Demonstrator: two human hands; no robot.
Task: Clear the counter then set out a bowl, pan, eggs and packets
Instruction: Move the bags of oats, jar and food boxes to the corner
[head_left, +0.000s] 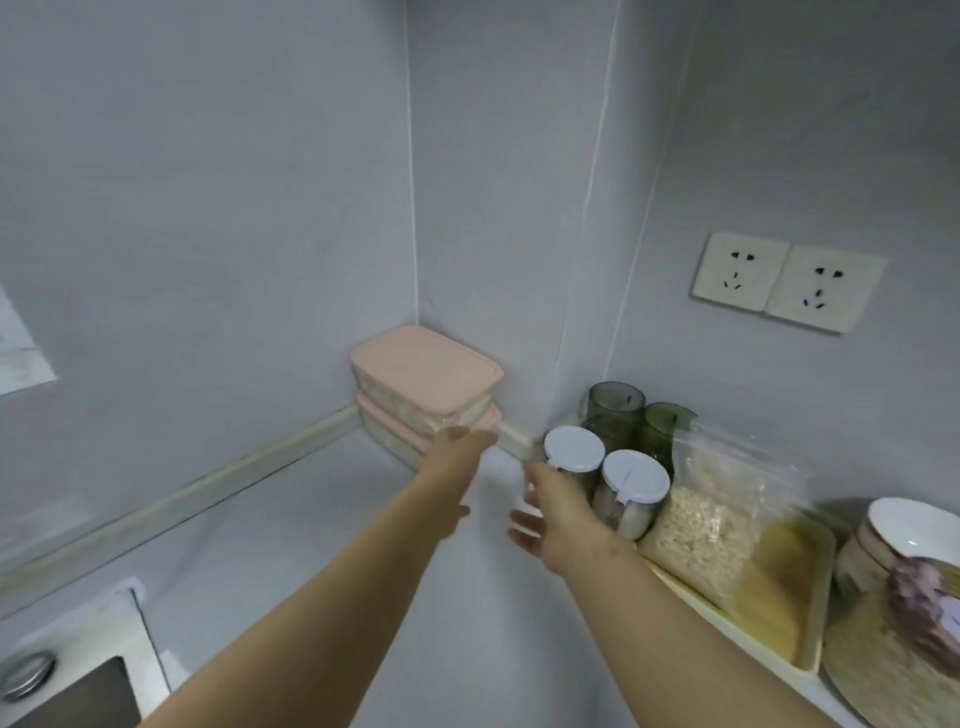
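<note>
Counter (311, 545): clearing appears to be in progress. The near surface is bare and a stack sits in the back corner.

Left grip (451, 475): fingers extended rather than curled, reaching to the front corner of the lower of two stacked pink-lidded containers (426, 369). Blur hides whether they touch it.

Right grip (553, 514): fingers spread, holding nothing, just beside two white-lidded jars (636, 475).

Behind the jars stand green tumblers (615, 405). To their right a tray (737, 636) holds an oat bag (727, 509), and a bowl (914, 525) sits at the far right.

Hazards, as judged:
- Pulling the lower container alone, or by one corner, could slide or tip the upper one, since it merely rests on top.
- A sideways sweep of the right wrist could topple the jars into the tumblers, because they stand so close together.
- A one-handed lift may let the stack shear apart.
</note>
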